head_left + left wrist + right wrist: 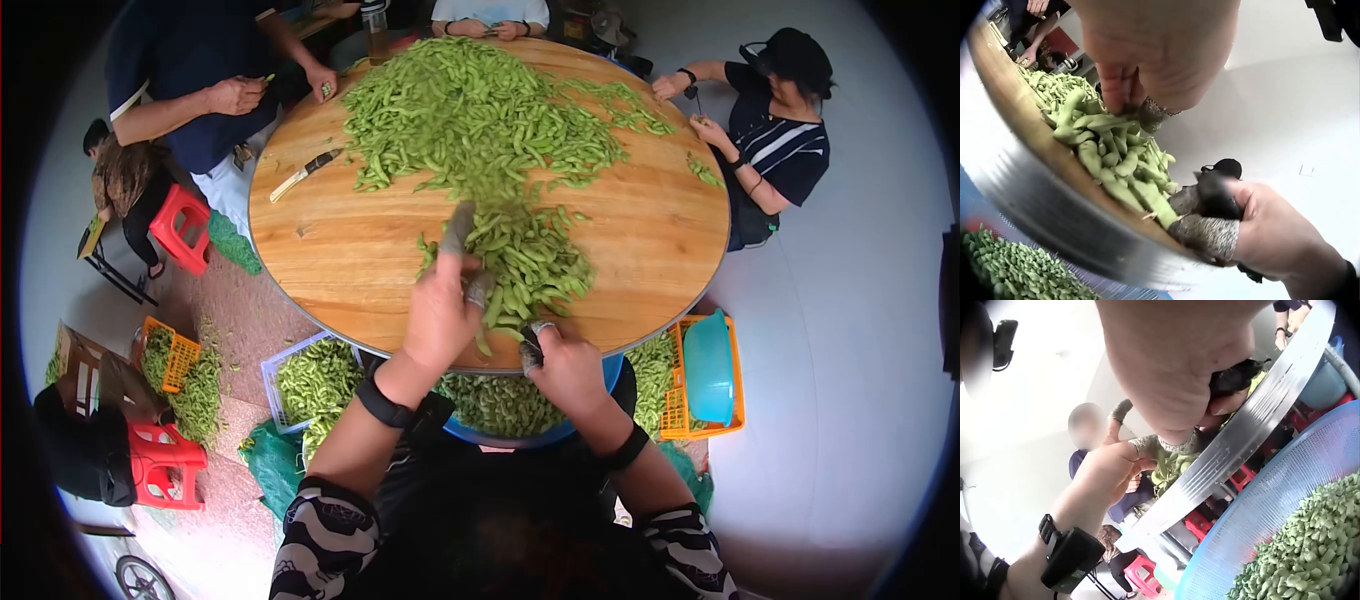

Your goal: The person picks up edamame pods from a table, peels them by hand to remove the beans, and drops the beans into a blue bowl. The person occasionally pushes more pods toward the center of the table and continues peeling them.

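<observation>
Item: our left hand [440, 315] reaches into the near heap of edamame pods [525, 262] on the round wooden table [350, 250], its taped fingers [1150, 115] curled down and raking or pinching pods; exactly which pod it has we cannot tell. Item: our right hand [568, 368] sits at the table's near edge, its wrapped fingers [1207, 232] closed round a small dark tool [1235, 376], likely a cutter, with a pod end just beside it. Item: the main pile of pods [480, 110] lies well apart toward the far side, with a knife [305, 172] lying loose on the wood at the left. Item: a blue basin [1285, 506] of pods below the metal rim, a white crate [315, 380] of pods at our left, and an orange crate [735, 380] holding a teal bowl [708, 365] at our right. Item: other people seated round the table. Risks, as we judge them: the two hands work close together, so the tool could nick the left fingers where tape does not cover; pods dragged to the rim could drop past the basin onto the floor. Writing: no brand, label or lettering is readable in any view.
</observation>
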`<state>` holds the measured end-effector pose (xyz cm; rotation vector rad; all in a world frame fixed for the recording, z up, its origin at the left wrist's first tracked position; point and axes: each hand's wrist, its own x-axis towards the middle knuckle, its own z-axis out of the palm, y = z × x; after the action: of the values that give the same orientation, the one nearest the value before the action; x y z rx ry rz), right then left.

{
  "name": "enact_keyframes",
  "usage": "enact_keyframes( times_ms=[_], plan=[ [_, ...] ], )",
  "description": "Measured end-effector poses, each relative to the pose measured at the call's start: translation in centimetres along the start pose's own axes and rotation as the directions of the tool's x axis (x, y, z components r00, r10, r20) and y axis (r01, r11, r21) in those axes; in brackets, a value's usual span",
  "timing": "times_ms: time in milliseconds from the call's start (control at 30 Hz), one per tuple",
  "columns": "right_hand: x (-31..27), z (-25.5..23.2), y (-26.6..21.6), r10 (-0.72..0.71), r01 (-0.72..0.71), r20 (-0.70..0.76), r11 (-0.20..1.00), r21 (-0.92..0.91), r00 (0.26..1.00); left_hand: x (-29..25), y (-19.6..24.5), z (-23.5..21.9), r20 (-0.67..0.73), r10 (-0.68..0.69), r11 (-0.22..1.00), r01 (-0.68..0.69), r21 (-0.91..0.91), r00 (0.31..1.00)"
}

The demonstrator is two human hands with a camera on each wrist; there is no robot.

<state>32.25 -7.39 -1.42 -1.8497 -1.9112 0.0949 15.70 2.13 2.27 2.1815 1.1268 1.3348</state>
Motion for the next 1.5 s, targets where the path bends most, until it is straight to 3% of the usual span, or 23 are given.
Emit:
enact_keyframes(
  times_ms=[133, 200, 233, 267, 333, 400, 467, 533, 567, 600, 667, 700, 733, 767, 800, 867, 933, 1000, 1067, 1167, 1267, 1367, 1500],
  plan=[
    [0.0, -0.6, -0.3, -0.054, 0.055, -0.021, 0.998, 0.038, 0.998, 2.9, 1.6, -0.8, -0.082, -0.034, 0.999, 0.032, -0.034, 0.996],
    [-0.3, -0.5, -0.2, -0.041, 0.041, -0.002, 0.998, 0.048, 0.999, 4.1, 1.6, -1.0, -0.076, 0.16, 0.979, -0.149, 0.137, 0.984],
    [-0.3, -0.2, 0.0, -0.054, 0.056, -0.032, 0.998, 0.043, 0.998, 4.5, 1.7, -0.8, -0.05, -0.008, 1.0, 0.007, -0.014, 0.999],
    [-0.3, -0.1, 0.1, -0.069, 0.071, -0.064, 0.997, 0.039, 0.996, 4.8, 1.3, -0.5, -0.048, -0.008, 1.0, 0.007, -0.014, 0.999],
    [-0.3, -0.1, 0.1, -0.033, 0.038, -0.074, 0.998, 0.058, 0.997, 5.3, 0.6, 0.1, 0.104, -0.295, 0.751, 0.298, -0.589, 0.95],
    [-0.2, -0.3, 0.1, 0.005, 0.001, -0.083, 0.997, 0.08, 0.997, 4.8, 0.6, -0.3, 0.198, -0.341, 0.624, 0.379, -0.683, 0.919],
    [0.3, -1.0, -0.1, 0.061, 0.055, -0.268, 0.913, 0.405, 0.961, 3.8, 1.6, -1.0, 0.3, -0.379, 0.474, 0.462, -0.75, 0.876],
    [0.3, -2.0, -0.5, 0.152, 0.004, -0.189, 0.771, 0.637, 0.97, 2.0, 3.1, -1.5, 0.445, -0.352, 0.287, 0.547, -0.787, 0.824],
    [0.2, -2.7, -0.5, 0.203, -0.118, 0.047, 0.351, 0.929, 0.978, 1.0, 3.9, -1.8, 0.482, -0.346, 0.26, 0.576, -0.775, 0.805],
    [0.1, -3.3, -0.5, 0.134, -0.256, 0.277, -0.157, 0.954, 0.951, -0.2, 3.9, -1.8, 0.489, -0.354, 0.254, 0.585, -0.77, 0.797],
    [-0.6, -3.3, -0.5, 0.171, -0.303, 0.311, -0.074, 0.95, 0.935, -3.4, 3.5, -1.7, 0.391, -0.334, 0.514, 0.513, -0.688, 0.858],
    [-1.0, -3.3, -0.5, 0.121, -0.214, 0.189, 0.247, 0.945, 0.974, -4.6, 3.8, -1.9, 0.308, -0.278, 0.675, 0.413, -0.611, 0.91],
    [-1.3, -3.5, -0.6, 0.026, -0.085, 0.085, 0.535, 0.841, 0.996, -5.4, 3.9, -2.6, 0.311, -0.293, 0.671, 0.426, -0.607, 0.904],
    [-1.9, -4.5, -0.7, -0.034, -0.084, 0.141, 0.661, 0.746, 0.989, -5.9, 4.1, -3.5, 0.337, -0.07, 0.904, 0.202, -0.376, 0.939],
    [-2.3, -4.0, -0.3, -0.036, -0.09, 0.151, 0.657, 0.748, 0.988, -6.4, 4.3, -4.2, 0.421, 0.138, 0.988, -0.093, -0.125, 0.897],
    [-3.3, -2.6, 0.2, -0.255, 0.178, 0.079, 0.833, 0.524, 0.964, -8.5, 3.9, -4.0, 0.475, 0.102, 0.993, -0.061, -0.1, 0.874],
    [-3.9, -2.3, -0.3, -0.269, 0.184, 0.078, 0.815, 0.549, 0.96, -9.5, 3.5, -3.8, 0.621, -0.035, 0.97, 0.175, -0.166, 0.783],
    [-4.8, -2.1, -0.7, -0.026, -0.118, 0.198, 0.726, 0.678, 0.98, -10.5, 3.4, -3.7, 0.616, -0.075, 0.953, 0.238, -0.187, 0.784],
    [-5.4, -1.7, -0.7, -0.011, -0.094, 0.125, 0.591, 0.801, 0.992, -11.5, 2.8, -3.2, 0.602, -0.303, 0.74, 0.581, -0.339, 0.738],
    [-6.5, -2.2, -0.3, -0.056, -0.272, 0.383, 0.609, 0.745, 0.922, -11.5, 2.9, -3.3, 0.671, -0.39, 0.636, 0.712, -0.299, 0.63],
    [-6.9, -2.6, -0.6, -0.09, -0.305, 0.428, 0.574, 0.76, 0.899, -11.5, 3.0, -2.8, 0.623, -0.304, 0.705, 0.61, -0.362, 0.72],
    [-6.9, -2.4, -0.6, -0.136, -0.149, 0.283, 0.597, 0.788, 0.949, -11.3, 2.9, -2.7, 0.63, -0.277, 0.717, 0.593, -0.367, 0.725],
    [-6.9, -3.2, -0.9, -0.066, -0.311, 0.385, 0.475, 0.823, 0.92, -11.3, 3.0, -2.5, 0.686, -0.336, 0.58, 0.716, -0.389, 0.645]
  ],
)
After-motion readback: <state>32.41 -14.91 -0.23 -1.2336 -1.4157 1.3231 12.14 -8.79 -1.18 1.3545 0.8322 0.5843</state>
